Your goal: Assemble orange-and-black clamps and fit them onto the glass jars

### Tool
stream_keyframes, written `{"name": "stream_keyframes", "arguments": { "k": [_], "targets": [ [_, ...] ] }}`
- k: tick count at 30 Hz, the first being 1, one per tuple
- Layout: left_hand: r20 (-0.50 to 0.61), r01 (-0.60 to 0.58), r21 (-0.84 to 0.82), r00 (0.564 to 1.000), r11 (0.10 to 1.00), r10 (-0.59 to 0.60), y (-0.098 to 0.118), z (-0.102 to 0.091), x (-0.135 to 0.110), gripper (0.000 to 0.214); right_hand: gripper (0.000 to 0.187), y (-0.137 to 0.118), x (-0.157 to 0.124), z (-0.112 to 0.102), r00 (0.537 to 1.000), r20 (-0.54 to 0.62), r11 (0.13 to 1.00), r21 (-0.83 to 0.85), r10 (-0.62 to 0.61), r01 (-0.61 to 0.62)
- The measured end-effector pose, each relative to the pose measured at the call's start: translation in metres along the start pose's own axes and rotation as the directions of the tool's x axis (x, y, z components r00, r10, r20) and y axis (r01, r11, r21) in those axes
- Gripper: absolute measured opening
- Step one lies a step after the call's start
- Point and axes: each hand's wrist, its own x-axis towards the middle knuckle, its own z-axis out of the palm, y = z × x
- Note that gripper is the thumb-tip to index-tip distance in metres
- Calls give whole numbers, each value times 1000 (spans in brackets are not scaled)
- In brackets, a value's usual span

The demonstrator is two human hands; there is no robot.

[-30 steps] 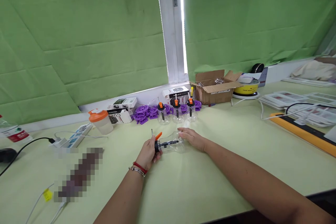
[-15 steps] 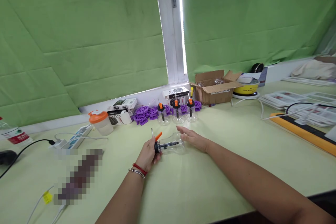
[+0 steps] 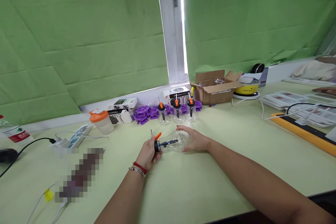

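A clear bottle (image 3: 172,141) with a black collar, an orange lever and a dark rod inside lies tilted sideways above the table. My left hand (image 3: 147,153) is closed around its collar end, and a thin metal tip sticks up beside the fingers. At the wide base, my right hand (image 3: 195,140) curls its thumb and fingers around opposite edges of the bottle. Behind the hands stand three similar bottles (image 3: 177,114) with black collars and orange levers. Purple plastic parts (image 3: 143,113) lie in a heap near them.
An open cardboard box (image 3: 217,94), white-and-black boxes (image 3: 122,112) and an orange-lidded shaker (image 3: 102,122) line the back. A power strip (image 3: 80,136) and cables lie left. A yellow-black bar (image 3: 301,134) and stacked white sheets (image 3: 278,99) are right. Another person's hand (image 3: 325,90) appears far right.
My right hand has gone from a flat hand beside the bottle's base to thumb and fingers cupped around it. My left hand keeps its hold. Another person's hand has come into view far right.
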Motion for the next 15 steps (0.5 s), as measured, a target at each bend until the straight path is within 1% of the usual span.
{"name": "stream_keyframes", "arguments": {
  "k": [7,9,12,13,15],
  "targets": [
    [3,4,-1,1000,1000,-4,4,1,-3,54,82,6,3,-2,1000,7,1000,4,-11,11],
    [5,-9,4,1000,1000,9,4,3,-4,54,73,7,4,-1,1000,5,999,44,7,-8],
    [9,-57,27,998,998,56,3,5,-5,51,46,7,7,3,997,-14,993,93,74,-72],
    [9,-76,36,997,996,75,3,5,-5,50,43,8,8,4,995,-27,992,85,101,-98],
    [4,-103,49,995,993,103,1,5,-4,48,47,9,11,7,989,-54,990,45,139,-136]
  ]
}}
